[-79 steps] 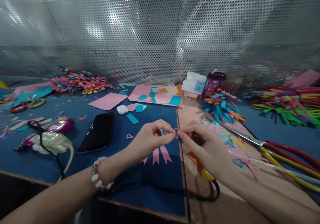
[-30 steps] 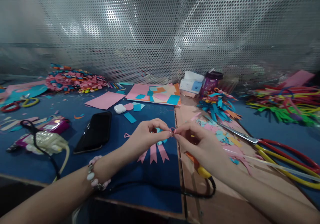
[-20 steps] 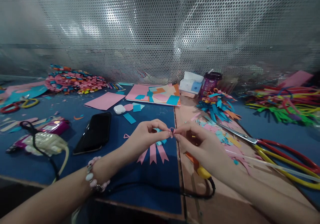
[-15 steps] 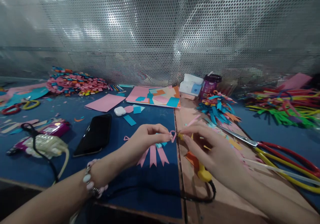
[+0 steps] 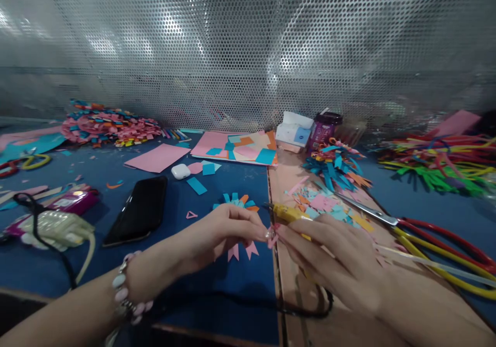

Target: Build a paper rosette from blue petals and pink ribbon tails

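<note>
My left hand is closed in a pinch at the middle, its fingertips on a small pink strip loop. The fingertips of my right hand meet the same loop from the other side. Within the right hand's fingers lies a yellow soldering iron, its thin dark tip pointing left above the loop. Partly hidden behind my left hand, a rosette of blue and orange strips with notched pink tails lies on the blue surface. Left of it is a small pink triangular loop.
Red-and-yellow-handled scissors lie right of my right hand, near paper scraps. A black cord runs below my hands. A phone and white earbud case lie left. A perforated metal panel stands behind.
The soldering iron has swung up, its tip now above the pink loop instead of beside it. My right hand has turned palm down; both hands sit slightly lower. The view has shifted slightly.
</note>
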`<state>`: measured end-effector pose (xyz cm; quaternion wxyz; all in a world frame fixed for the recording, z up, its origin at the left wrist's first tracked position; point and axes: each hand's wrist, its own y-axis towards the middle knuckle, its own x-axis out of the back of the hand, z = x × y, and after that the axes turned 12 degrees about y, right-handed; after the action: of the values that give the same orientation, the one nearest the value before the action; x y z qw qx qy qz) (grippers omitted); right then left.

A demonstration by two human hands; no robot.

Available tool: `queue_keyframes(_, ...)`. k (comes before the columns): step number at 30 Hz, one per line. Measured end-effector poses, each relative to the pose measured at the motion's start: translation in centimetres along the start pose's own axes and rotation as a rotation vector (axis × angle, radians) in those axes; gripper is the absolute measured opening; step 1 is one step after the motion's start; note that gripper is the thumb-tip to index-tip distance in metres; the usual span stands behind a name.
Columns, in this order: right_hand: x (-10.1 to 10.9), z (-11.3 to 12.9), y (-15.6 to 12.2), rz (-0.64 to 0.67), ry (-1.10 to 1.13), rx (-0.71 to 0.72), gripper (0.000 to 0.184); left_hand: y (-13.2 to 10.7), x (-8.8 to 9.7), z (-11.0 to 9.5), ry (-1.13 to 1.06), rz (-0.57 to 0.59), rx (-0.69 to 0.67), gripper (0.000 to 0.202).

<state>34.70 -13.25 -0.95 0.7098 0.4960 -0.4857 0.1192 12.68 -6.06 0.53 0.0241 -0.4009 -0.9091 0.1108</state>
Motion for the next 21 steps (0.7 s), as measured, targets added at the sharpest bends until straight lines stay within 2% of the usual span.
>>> queue_keyframes(3,-0.4,0.2,0.1,-0.043,-0.027,-0.009,0.045,-0.1,0.1,0.0,0.032,0.033,-0.029,0.011)
queue_keyframes(6,-0.8,0.6,1.2,-0.202,0.117,-0.172,0.029,-0.1,0.1,-0.1,0.144,0.057,-0.116,0.02)
queue_keyframes(9,-0.8,1.3,2.7,-0.351,0.375,-0.396,0.014,-0.4,-0.1,-0.3,0.356,-0.074,-0.231,0.019)
queue_keyframes(12,-0.7,1.8,3.5,-0.325,0.6,-0.637,0.009,-0.7,-0.4,-0.2,0.557,-0.263,-0.367,0.018)
queue_keyframes(14,-0.6,1.9,3.6,-0.291,0.692,-0.73,0.012,-0.9,-0.6,0.0,0.629,-0.317,-0.44,0.017)
queue_keyframes(21,-0.8,2.0,3.5,-0.285,0.746,-0.754,0.014,-0.6,-0.7,0.5,0.661,-0.322,-0.481,0.009)
